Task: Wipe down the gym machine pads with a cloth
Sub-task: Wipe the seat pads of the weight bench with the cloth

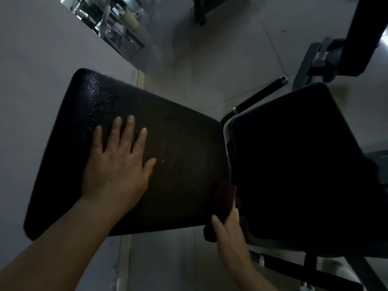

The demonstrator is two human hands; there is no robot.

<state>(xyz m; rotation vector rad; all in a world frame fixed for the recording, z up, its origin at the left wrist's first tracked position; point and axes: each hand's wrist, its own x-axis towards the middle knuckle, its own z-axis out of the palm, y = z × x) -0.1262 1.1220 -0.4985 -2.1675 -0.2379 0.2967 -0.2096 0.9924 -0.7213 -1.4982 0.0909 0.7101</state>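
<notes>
At frame centre, head view: large black textured pad (130, 148) is seen tilted, its long axis running from upper left down to lower right. Left hand (117, 162) is laid flat on the pad's left-centre area, palm down, fingers straight and slightly spread, thumb out toward the right. Forearm enters from the lower left corner. Glossy highlights are seen on the pad's upper left part, above the fingertips.

Lower centre-right: right hand (228, 229) is placed at the pad's lower right corner, just by the gap between the two pads. Dark cloth (225, 198) is held bunched in it, thumb curled along the cloth's left side; the other fingers are mostly hidden behind the cloth. The cloth is touching the pad's lower right edge; it is very dark, colour cannot be told beyond a reddish-brown tint.

Right half of frame: second black pad (294, 164) is set just beside the first, a narrow gap and a strip of grey frame between them. Its surface is too dark for texture to be made out.

Above the second pad: black handle bar (260, 95) with metal end collars is angled up to the right. Upper right: grey machine frame (319, 57) and another dark part. Lower right: black tubes of the frame.

Background: pale tiled floor (220, 59); mirror strip (109, 19) at upper left, reflections blurred.
</notes>
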